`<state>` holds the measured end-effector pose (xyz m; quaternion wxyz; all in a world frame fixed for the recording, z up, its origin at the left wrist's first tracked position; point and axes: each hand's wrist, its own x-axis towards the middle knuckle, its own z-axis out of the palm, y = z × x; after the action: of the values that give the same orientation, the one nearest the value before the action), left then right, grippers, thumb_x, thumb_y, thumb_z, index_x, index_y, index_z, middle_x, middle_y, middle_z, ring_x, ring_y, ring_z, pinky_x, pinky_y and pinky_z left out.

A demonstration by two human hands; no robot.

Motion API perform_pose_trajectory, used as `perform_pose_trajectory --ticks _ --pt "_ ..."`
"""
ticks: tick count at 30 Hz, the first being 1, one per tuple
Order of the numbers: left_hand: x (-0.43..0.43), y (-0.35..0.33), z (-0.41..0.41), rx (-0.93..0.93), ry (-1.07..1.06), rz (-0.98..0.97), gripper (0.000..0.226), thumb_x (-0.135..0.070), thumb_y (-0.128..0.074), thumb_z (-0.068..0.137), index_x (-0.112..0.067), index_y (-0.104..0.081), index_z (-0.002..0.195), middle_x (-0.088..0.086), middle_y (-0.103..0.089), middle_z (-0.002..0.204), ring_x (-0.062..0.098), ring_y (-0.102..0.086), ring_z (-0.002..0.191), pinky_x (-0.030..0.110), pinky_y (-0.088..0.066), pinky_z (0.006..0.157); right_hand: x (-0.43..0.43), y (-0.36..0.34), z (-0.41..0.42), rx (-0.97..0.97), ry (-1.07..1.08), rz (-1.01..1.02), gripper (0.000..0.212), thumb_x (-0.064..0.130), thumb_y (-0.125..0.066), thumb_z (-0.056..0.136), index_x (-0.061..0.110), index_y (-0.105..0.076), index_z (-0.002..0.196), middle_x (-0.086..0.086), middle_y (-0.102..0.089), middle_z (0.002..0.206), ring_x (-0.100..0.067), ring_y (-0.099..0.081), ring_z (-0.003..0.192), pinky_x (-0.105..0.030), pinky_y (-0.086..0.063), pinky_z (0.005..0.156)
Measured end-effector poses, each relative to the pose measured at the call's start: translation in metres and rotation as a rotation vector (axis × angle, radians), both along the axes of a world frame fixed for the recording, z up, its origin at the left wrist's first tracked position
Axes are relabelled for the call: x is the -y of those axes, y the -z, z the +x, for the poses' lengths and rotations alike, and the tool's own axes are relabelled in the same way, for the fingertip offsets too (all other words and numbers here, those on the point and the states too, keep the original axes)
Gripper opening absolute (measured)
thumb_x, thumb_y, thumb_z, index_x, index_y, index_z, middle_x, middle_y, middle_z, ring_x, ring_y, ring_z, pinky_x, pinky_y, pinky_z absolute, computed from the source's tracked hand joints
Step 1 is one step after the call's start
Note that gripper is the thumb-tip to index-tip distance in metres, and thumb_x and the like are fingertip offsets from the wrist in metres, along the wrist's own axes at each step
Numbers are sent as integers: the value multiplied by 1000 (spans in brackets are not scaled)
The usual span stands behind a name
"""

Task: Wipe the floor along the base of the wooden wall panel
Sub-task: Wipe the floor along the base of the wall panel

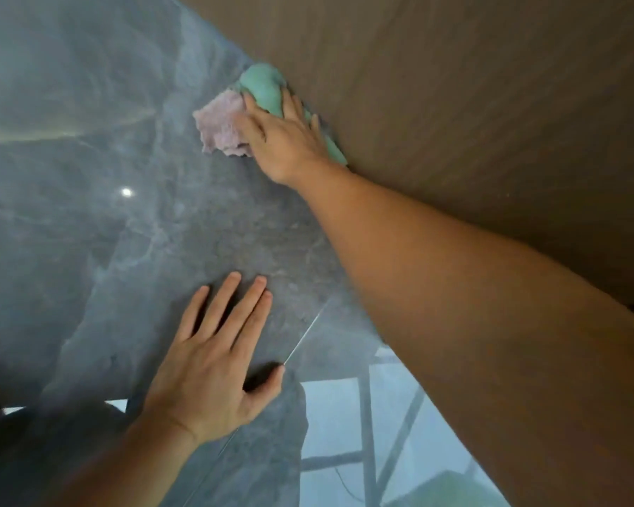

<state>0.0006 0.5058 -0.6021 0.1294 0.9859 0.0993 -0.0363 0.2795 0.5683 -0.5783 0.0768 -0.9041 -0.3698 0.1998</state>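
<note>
My right hand (284, 137) presses a crumpled cloth (227, 122), pink on one side and green on the other, onto the glossy grey marble floor (88, 140) right at the foot of the brown wooden wall panel (473, 104). The green part of the cloth lies against the panel's base, and the pink part spreads left of my fingers. My left hand (213, 364) lies flat on the floor nearer to me, fingers spread, holding nothing.
A thin tile joint (304, 334) runs diagonally beside my left hand. The polished floor mirrors a window frame (366, 433) at the bottom right and a small ceiling light (126, 192) at the left.
</note>
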Motion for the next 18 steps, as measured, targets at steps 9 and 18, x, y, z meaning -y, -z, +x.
perform_pose_trajectory --ticks 9,18 --pt "-4 5 0 42 8 -36 81 -59 -55 81 -5 -52 141 13 -49 155 37 -33 151 58 -22 124 202 7 -183 193 172 9 73 64 -32 92 32 -12 154 -24 -21 159 -35 -17 149 -48 -22 118" --pt "-4 -2 3 -30 13 1 87 -61 -48 85 -5 -38 151 13 -40 162 37 -31 152 57 -18 125 84 10 -76 211 229 19 72 56 -34 94 23 -12 155 -34 -10 157 -41 -7 149 -46 -6 122"
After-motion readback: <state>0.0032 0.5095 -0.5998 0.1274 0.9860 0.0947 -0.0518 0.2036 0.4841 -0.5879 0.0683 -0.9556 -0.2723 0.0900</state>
